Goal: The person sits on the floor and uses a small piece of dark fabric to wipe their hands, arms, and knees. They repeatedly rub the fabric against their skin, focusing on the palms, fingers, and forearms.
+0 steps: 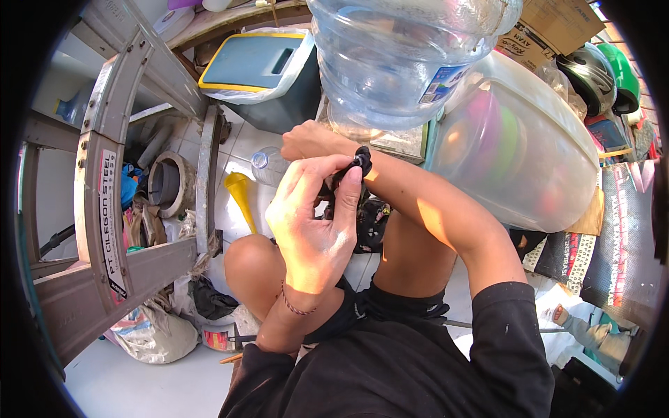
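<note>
My left hand (313,216) is raised in front of me, its fingertips pinching a small black object (362,159) that sits on my right wrist. My right hand (304,141) is a loose fist reaching toward the base of a large clear water jug (397,56), which stands on a stone slab. Whether the black object is a strap or a band I cannot tell. My bare knees are below the hands, and I wear black sleeves.
A grey metal ladder (104,202) leans at the left. A yellow funnel (240,195) and a small clear bottle (265,164) lie on the white tile floor. A translucent lidded tub (529,153) with coloured dishes is at the right, helmets and cardboard boxes behind it.
</note>
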### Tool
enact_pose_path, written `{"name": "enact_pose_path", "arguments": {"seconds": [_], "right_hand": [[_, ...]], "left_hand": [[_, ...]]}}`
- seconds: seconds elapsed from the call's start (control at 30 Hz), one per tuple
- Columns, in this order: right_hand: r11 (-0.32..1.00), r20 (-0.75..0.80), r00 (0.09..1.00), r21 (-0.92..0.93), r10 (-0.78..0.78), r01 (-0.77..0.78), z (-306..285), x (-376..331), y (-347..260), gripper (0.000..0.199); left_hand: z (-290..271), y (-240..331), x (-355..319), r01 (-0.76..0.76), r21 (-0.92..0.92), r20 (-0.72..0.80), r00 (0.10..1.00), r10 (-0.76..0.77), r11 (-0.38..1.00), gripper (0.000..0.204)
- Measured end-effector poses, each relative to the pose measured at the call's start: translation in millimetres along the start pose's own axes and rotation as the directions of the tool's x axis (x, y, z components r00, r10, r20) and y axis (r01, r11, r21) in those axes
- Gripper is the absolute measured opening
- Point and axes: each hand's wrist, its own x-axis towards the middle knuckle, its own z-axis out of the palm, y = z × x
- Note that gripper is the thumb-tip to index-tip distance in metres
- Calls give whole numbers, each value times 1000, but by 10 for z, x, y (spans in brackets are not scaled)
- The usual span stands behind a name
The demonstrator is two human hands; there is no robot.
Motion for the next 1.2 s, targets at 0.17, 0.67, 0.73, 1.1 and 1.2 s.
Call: {"name": "enact_pose_path", "arguments": {"seconds": [0.17, 0.67, 0.73, 1.1, 1.2], "right_hand": [[982, 84, 995, 179, 48, -63, 214, 112, 48, 21], [885, 245, 965, 422, 97, -197, 274, 220, 498, 35], [897, 280, 957, 400, 77, -189, 287, 257, 408, 35], [919, 267, 954, 325, 136, -222, 314, 140, 459, 35], [938, 314, 944, 288, 99, -194, 237, 162, 370, 35]], "left_hand": [[328, 3, -165, -30, 114, 128, 992, 15, 993, 17], [423, -63, -83, -54, 162, -1, 998, 55, 985, 12], [507, -118, -91, -4, 164, 74, 997, -9, 987, 14], [506, -50, -95, -46, 57, 0, 999, 46, 997, 12], [505, -87, 6, -52, 152, 187, 982, 23, 987, 12]]}}
